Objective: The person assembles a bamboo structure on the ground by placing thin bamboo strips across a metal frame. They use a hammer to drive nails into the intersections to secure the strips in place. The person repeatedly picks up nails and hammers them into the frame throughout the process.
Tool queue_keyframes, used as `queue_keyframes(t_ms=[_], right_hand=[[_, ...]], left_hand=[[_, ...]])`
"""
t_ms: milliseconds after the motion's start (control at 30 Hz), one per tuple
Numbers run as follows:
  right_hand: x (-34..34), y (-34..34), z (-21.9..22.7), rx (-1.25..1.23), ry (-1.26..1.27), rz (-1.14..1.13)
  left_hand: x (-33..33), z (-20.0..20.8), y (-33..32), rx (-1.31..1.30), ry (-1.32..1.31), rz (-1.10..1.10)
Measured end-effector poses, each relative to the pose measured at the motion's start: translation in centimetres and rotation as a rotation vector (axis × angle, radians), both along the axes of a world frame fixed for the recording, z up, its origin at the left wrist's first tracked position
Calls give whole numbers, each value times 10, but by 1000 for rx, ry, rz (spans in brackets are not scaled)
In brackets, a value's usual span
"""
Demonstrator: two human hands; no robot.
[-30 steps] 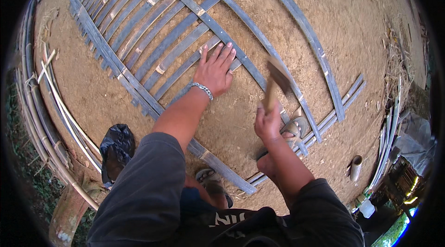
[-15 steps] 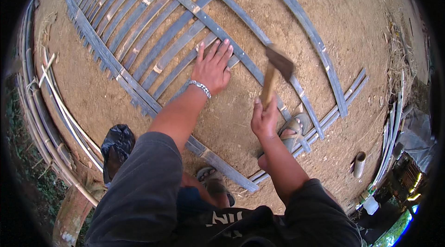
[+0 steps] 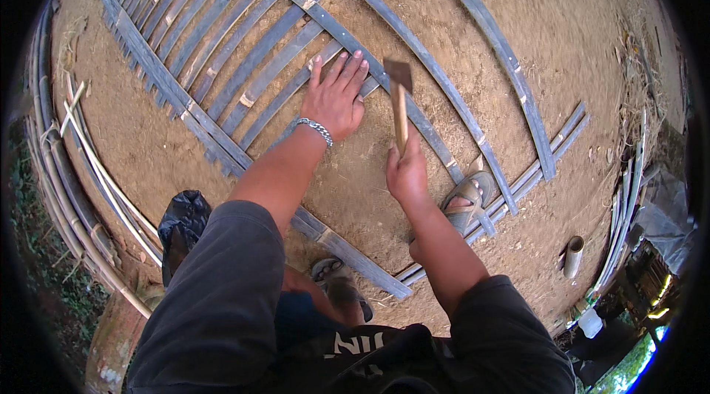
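A lattice of dark split-bamboo slats (image 3: 292, 42) lies on the ground. My left hand (image 3: 333, 102) rests palm down over the end of a cross slat, fingers stretched out, their tips by a long slat (image 3: 333, 26). A silver bracelet circles that wrist. My right hand (image 3: 408, 174) is closed round the wooden handle of a hatchet (image 3: 400, 113). Its flat brown metal head is over the long slat, right of my left fingertips. Whether the head touches the slat I cannot tell. The cross slat is partly hidden by my left hand.
My sandalled foot (image 3: 467, 198) is on the slat ends at the right. A black plastic bag (image 3: 185, 224) lies at left, near bamboo poles (image 3: 66, 179). A short bamboo tube (image 3: 573, 257) and thin poles (image 3: 625, 209) lie at right.
My right hand has swung the hatchet leftward, bringing its head from the right-hand slat to the long slat beside my left fingers. My left hand stays on the lattice.
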State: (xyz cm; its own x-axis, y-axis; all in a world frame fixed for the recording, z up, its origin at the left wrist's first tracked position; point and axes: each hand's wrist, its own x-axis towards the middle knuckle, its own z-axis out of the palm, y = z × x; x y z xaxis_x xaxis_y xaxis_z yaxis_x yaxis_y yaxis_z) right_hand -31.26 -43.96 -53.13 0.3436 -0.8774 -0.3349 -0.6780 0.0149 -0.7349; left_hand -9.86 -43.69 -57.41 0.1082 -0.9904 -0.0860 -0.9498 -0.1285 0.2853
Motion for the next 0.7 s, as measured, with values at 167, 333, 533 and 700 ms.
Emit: queue_keyframes(t_ms=[167, 333, 533, 700], right_hand=[[-10, 8, -6, -250, -186, -90], [-8, -10, 16, 27, -4, -97], [-8, -10, 6, 133, 197, 35], [-21, 0, -15, -119, -116, -42]], left_hand=[[-1, 1, -1, -19, 8, -4], [2, -1, -1, -12, 4, 9], [-1, 0, 1, -6, 20, 2], [2, 2, -6, -16, -14, -2]])
